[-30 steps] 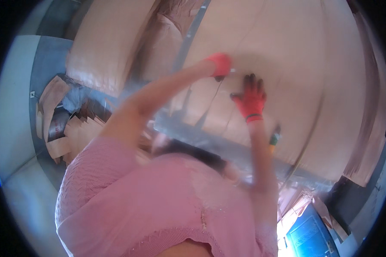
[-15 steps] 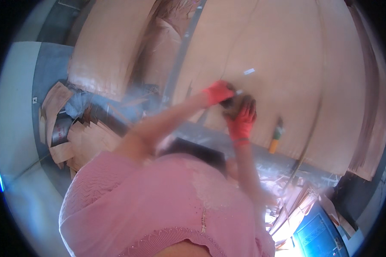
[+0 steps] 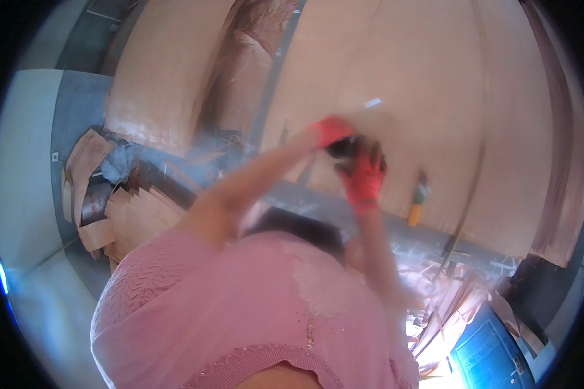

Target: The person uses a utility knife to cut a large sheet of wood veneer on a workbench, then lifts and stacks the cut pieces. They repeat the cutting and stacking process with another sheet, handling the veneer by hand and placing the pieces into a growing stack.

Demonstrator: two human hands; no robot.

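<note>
Both my hands wear red gloves with dark fingers and meet over a large, pale brown wood veneer sheet (image 3: 402,71). My left hand (image 3: 335,134) reaches in from the left, its dark fingers closed and blurred. Beside it, my right hand (image 3: 365,174) has its fingers bent toward the left one's fingertips. Anything pinched between them is too small or hidden to make out. A small white strip (image 3: 373,102) lies on the veneer just beyond the hands. To the right of my right hand rests a tool with a yellow handle and green middle (image 3: 416,206); its dark end is blurred.
Another veneer stack (image 3: 169,71) stands at the left, past a grey metal bar (image 3: 272,78) and crumpled veneer. Scrap pieces (image 3: 143,217) are heaped at lower left. A long thin strip (image 3: 470,207) crosses the sheet's right side. A blue door (image 3: 490,356) shows at lower right.
My hands stay close together. My right hand's fingers are more bent now. The small white piece seen earlier by my left fingertips no longer shows clearly. The view has shifted slightly.
</note>
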